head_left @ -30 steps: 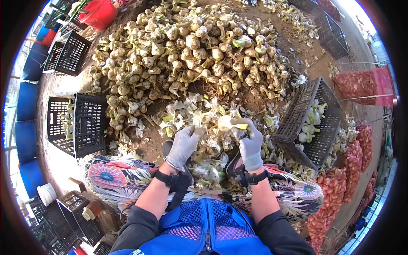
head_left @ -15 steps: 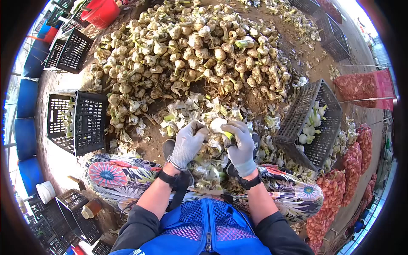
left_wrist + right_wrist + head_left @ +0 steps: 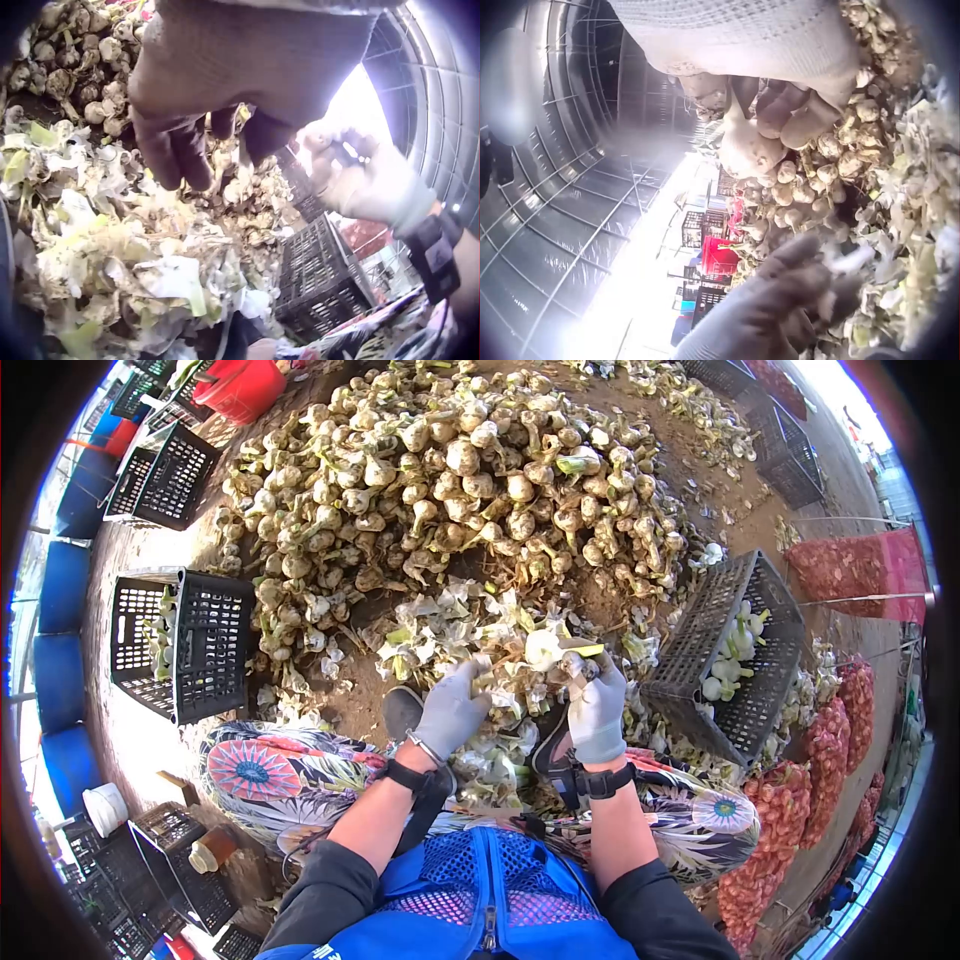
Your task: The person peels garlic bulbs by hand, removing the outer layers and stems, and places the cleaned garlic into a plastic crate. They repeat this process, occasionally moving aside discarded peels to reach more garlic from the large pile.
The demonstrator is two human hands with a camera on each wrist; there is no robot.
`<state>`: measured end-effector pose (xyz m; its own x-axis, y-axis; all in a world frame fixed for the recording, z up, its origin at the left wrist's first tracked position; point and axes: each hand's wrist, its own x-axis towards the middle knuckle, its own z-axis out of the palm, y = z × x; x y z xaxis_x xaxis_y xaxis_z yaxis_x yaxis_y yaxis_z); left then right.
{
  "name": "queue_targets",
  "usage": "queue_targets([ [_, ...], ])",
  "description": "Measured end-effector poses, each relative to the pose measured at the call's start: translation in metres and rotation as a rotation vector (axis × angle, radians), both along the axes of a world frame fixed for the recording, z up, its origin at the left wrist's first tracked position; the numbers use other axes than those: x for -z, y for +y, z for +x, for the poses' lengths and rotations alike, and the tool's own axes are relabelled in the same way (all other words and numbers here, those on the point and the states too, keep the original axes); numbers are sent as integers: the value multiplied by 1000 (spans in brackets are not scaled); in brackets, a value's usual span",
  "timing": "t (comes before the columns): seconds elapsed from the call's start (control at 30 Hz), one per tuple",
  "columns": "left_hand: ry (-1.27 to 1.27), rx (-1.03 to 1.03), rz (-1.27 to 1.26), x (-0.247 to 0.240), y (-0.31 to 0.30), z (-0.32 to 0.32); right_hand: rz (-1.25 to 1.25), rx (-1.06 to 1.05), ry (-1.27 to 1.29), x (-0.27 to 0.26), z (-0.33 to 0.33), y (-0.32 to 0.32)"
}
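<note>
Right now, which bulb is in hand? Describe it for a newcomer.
Below the big heap of dirty bulbs lies a drift of pale peelings. Over it the gloved right hand pinches one bulb: clean white, green stalk, unlike the soil-brown rest.

No readable text, label or number anywhere.

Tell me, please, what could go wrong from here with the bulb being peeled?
The right hand holds the half-peeled bulb above the loose peelings; if it slips, it could get lost among them. The left hand pinches a peel strip, which may tear off short. The crate at the right stands tilted, so a tossed bulb could miss it.
</note>
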<state>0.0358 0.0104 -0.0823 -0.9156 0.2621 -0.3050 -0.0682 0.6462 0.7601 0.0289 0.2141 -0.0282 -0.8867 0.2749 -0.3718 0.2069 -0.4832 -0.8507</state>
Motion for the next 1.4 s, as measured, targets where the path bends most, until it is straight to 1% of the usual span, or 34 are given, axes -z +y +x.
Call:
queue_targets([
  [0.03, -43, -115, 163, -17, 4, -6, -81, -35, -50, -1, 2, 4],
  [0.1, -133, -278, 546, -42, 10, -19, -18, -58, -17, 11, 6, 0],
  [0.17, -208, -273, 632, -45, 4, -29, 209, -139, 54, 14, 9, -6],
  [0.23, -303, -229, 809, -58, 1, -32, 277, -182, 69, 4, 8, -13],
  [0.27, -304, -226, 809, -65, 2, -32, 350, -219, 79, 0, 8, -15],
  [0.3, -94, -136, 665, -69, 5, -29, 452, -233, 127, -2, 7, -16],
  [0.33, 112, -47, 517, -70, 6, -27, 454, -231, 121, -5, 8, -15],
  [0.37, 203, 16, 419, -63, 5, -27, 392, -257, 58, -8, 9, -14],
  [0.4, 201, 15, 419, -62, 5, -26, 329, -285, -2, -9, 9, -14],
  [0.47, 237, 31, 328, -62, 4, -27, 403, -292, -20, -1, 9, -12],
  [0.5, 238, 29, 327, -62, 3, -27, 285, -163, -7, 13, 10, -7],
  [0.57, 223, 140, 64, -64, 2, -21, 116, 27, -83, 31, 8, 0],
  [0.6, 222, 141, 63, -55, 0, -17, 72, -30, -164, 18, 6, 5],
  [0.67, 141, 298, -202, -26, -6, -6, -180, -53, -111, 28, 7, 17],
  [0.7, 115, 313, -331, -27, -6, -5, -176, -53, -111, 33, 9, 19],
  [0.73, 114, 312, -328, -27, -5, -7, -440, -47, -82, 39, 12, 20],
  [0.77, 47, 202, -129, -27, -4, -9, -706, -40, -51, 44, 15, 21],
  [0.83, -51, 56, 213, -49, 0, -17, -694, -33, -129, 50, 20, 15],
  [0.87, -52, 53, 212, -50, 2, -17, -679, -29, -204, 52, 21, 10],
  [0.9, -117, -20, 268, -52, 5, -18, -629, -15, -306, 19, 11, -8],
  [0.93, -182, -92, 326, -56, 5, -20, -628, -19, -304, 27, 13, -6],
  [0.97, -93, 4, -8, -61, 0, -25, -615, -94, -203, 42, 16, -2],
  [1.0, -87, 4, -7, -60, -5, -27, -600, -166, -99, 40, 11, -4],
  [1.07, -269, -116, 391, -51, -10, -25, -652, -64, -190, 34, 8, -6],
  [1.1, -101, -122, 573, -42, -4, -22, -353, -129, -170, 33, 8, -13],
  [1.13, -101, -116, 577, -42, -3, -24, -53, -190, -148, 25, 3, -23],
  [1.17, -195, -187, 578, -44, -5, -28, -70, -268, -217, 12, -1, -33],
  [1.2, -289, -258, 576, -47, -8, -34, -80, -216, -68, 23, -3, -48],
  [1.23, -353, -482, 758, -70, -17, -45, -158, -307, -94, 17, -13, -54],
  [1.27, -170, -620, 775, -84, -31, -59, -237, -396, -120, 12, -27, -55],
  [1.3, -164, -728, 1072, -69, -71, -67, -104, -410, -89, 46, -37, -52],
  [1.33, 50, -782, 992, -63, -123, -71, -10, -396, -98, 31, -54, -49],
  [1.37, 214, -779, 1533, -92, -141, -90, 123, -335, -256, 35, -74, -41],
  [1.4, 197, -813, 1915, -120, -164, -96, 412, -324, -223, 60, -95, -27],
])
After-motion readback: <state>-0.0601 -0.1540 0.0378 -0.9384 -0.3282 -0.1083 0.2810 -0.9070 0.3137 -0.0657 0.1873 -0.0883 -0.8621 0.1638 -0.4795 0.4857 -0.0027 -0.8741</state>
